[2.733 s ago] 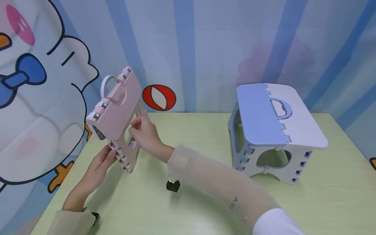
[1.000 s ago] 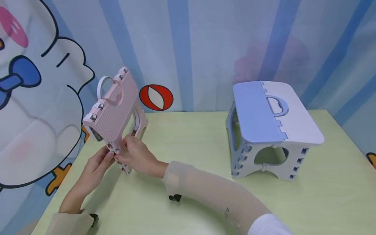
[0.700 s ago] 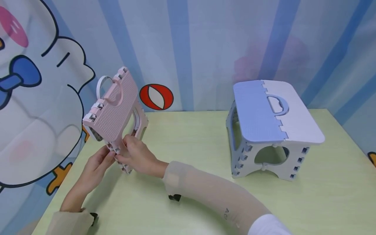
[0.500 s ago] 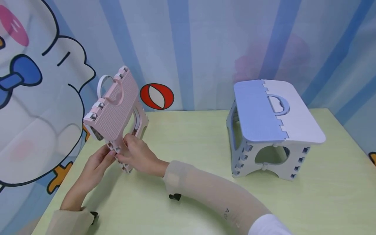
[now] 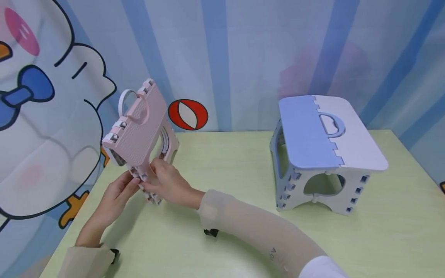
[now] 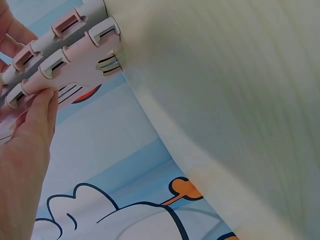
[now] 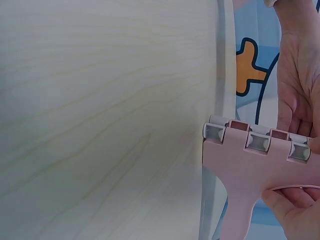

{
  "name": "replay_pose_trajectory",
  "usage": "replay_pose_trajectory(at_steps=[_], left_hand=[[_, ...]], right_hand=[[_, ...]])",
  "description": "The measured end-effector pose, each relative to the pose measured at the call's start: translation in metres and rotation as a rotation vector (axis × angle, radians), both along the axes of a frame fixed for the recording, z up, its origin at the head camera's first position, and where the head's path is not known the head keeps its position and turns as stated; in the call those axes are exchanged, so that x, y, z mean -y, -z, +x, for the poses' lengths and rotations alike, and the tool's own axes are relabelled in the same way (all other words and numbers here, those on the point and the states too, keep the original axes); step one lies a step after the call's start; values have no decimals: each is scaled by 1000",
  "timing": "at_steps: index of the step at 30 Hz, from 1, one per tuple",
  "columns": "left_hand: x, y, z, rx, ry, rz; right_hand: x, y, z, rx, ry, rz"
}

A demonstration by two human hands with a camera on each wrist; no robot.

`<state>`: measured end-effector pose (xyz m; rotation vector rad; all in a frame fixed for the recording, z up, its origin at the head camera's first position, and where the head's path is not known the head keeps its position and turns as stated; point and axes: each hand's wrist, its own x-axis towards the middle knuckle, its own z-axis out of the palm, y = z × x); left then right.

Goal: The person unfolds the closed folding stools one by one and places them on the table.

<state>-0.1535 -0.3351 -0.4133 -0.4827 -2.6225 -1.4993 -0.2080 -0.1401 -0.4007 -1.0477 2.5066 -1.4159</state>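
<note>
A pink folding stool [image 5: 140, 135] with white hinge parts stands tilted at the left of the table, its seat halves folded down and its handles sticking up. My left hand [image 5: 112, 197] grips the hinged edge of its near leg panel, thumb against the edge. My right hand [image 5: 170, 183] holds the same panel from the right, its fingers going into the oval opening. In the right wrist view, the thumb and curled fingers of the right hand [image 7: 300, 212] show at the rim of the opening. Part of both hands' fingers is hidden behind the panel.
A blue and white folding stool [image 5: 326, 135] stands unfolded at the right, its handle flat in the top. The pale green table [image 5: 226, 162] meets a cartoon-printed curtain [image 5: 250, 58] at the back and left.
My right hand has gone down from higher at the opening to grip the near leg panel. My left hand keeps its hold. Lately only the head view has shifted slightly.
</note>
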Motion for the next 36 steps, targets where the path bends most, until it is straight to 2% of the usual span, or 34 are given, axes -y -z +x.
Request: replay_pose_trajectory(at_steps=[12,29,36], left_hand=[[-2,0,0,22,-17,-32],[-2,0,-1,15,-5,-13],[-3,1,-2,4,10,1]], right_hand=[[-11,-2,-1,50,2,25],[-27,-2,-4,17,-42,9],[-35,-3,-5,29,-50,0]])
